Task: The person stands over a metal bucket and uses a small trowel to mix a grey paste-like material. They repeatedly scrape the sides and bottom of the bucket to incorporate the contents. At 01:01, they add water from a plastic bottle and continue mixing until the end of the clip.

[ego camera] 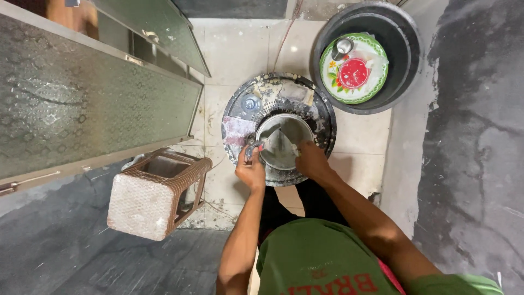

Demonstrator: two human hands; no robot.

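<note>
Steel bowl [284, 143] on round metal tray [322, 117], between hands. Right hand [310, 159] closed on near rim. Left hand [250, 170] pinching small scrubber [253, 146] at bowl's left edge. Judged: rigid, light, wet-slippery; grip rim.

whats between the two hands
In the head view, a round metal bowl sits between the left hand and the right hand, on a large round tray; each hand is at its rim.

Dull grey metal bowl [284, 143] on a grimy, paint-flecked metal tray [322, 117], woven stool [155, 191]
</note>
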